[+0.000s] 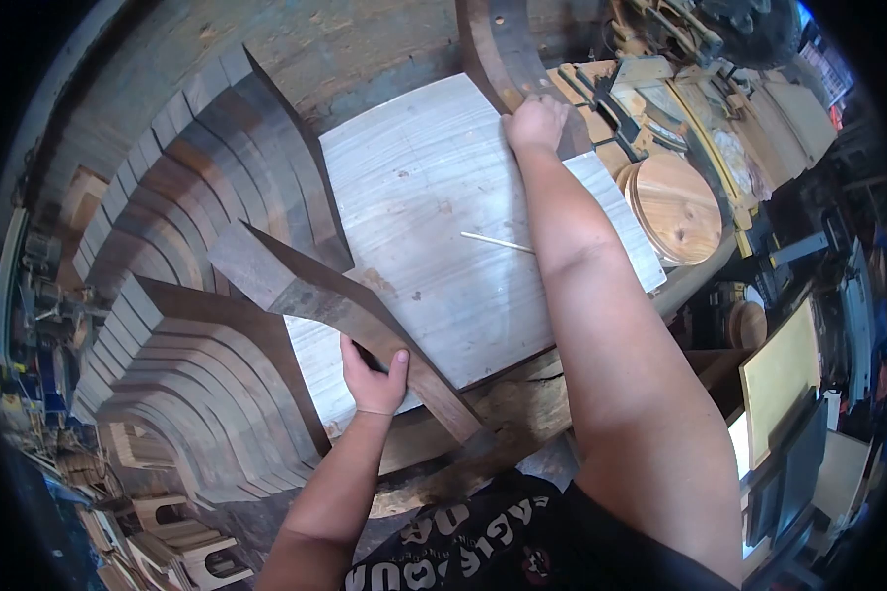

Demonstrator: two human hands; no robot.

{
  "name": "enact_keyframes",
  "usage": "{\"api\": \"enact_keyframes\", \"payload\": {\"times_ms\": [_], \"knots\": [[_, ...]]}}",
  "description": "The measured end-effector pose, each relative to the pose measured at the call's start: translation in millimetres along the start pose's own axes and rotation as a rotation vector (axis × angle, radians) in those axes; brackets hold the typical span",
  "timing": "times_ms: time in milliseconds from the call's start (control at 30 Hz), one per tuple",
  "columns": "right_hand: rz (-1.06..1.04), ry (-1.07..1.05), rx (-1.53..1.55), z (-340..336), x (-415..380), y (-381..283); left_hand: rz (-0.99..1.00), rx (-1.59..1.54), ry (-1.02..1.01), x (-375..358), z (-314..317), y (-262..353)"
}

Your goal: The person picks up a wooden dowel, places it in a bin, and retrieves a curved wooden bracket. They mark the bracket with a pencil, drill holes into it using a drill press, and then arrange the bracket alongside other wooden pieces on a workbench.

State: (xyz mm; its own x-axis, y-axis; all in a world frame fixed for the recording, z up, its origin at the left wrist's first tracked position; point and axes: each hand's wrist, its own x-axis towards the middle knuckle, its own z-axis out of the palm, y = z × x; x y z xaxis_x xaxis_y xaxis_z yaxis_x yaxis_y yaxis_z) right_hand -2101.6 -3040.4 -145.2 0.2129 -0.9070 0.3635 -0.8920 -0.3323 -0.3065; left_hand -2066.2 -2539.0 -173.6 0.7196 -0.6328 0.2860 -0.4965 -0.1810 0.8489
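My left hand (pixel 375 379) grips a curved wooden piece (pixel 350 305), its thumb on the near face and its fingers partly hidden behind the wood. This piece stands tilted across the left part of a pale board (pixel 434 227). At the far edge of the board, my right hand (pixel 539 123) is closed on a second curved wooden piece (pixel 498 49), whose upper end runs out of view. A thin white stick (pixel 498 240) lies on the board, one end hidden by my right forearm.
Two stacks of similar curved pieces, an upper one (pixel 197 167) and a lower one (pixel 197 374), stand at left. Round wooden discs (pixel 675 209) lie to the right, beside a yellow-edged machine (pixel 700 128). Flat panels (pixel 781 384) lean at lower right; cut wood (pixel 182 537) lies at lower left.
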Motion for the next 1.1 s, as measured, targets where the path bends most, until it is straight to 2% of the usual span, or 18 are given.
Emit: {"api": "enact_keyframes", "payload": {"times_ms": [133, 200, 267, 333, 400, 533, 667, 867, 1000, 1100], "knots": [[-0.034, 0.091, 0.076, -16, -17, -2, 0.015, -0.003, 0.029, 0, 1, -2], [-0.192, 0.158, 0.153, -42, -49, -3, 0.01, -0.037, 0.03, 0, 2, 0], [-0.345, 0.035, 0.389, -67, -105, 3, 0.007, -0.072, 0.031, 3, 2, 1], [-0.515, -0.039, 0.471, -83, -160, 26, 0.016, -0.013, 0.035, 5, 2, -1], [-0.442, -0.137, 0.499, -90, -199, 53, 0.02, 0.015, 0.033, 0, 1, -4], [-0.32, -0.128, 0.475, -94, -234, 84, 0.038, 0.01, 0.024, 2, 2, 0], [-0.35, -0.084, 0.442, -89, -241, 84, 0.045, 0.078, 0.008, 2, 0, 1], [-0.392, -0.051, 0.407, -86, -244, 84, 0.032, -0.002, 0.016, 1, 5, 6], [-0.365, -0.066, 0.378, -88, -243, 82, -0.004, -0.103, 0.014, 2, 6, -13], [-0.364, -0.062, 0.344, -89, -245, 81, -0.047, -0.41, 0.14, 12, 4, -27]]}}
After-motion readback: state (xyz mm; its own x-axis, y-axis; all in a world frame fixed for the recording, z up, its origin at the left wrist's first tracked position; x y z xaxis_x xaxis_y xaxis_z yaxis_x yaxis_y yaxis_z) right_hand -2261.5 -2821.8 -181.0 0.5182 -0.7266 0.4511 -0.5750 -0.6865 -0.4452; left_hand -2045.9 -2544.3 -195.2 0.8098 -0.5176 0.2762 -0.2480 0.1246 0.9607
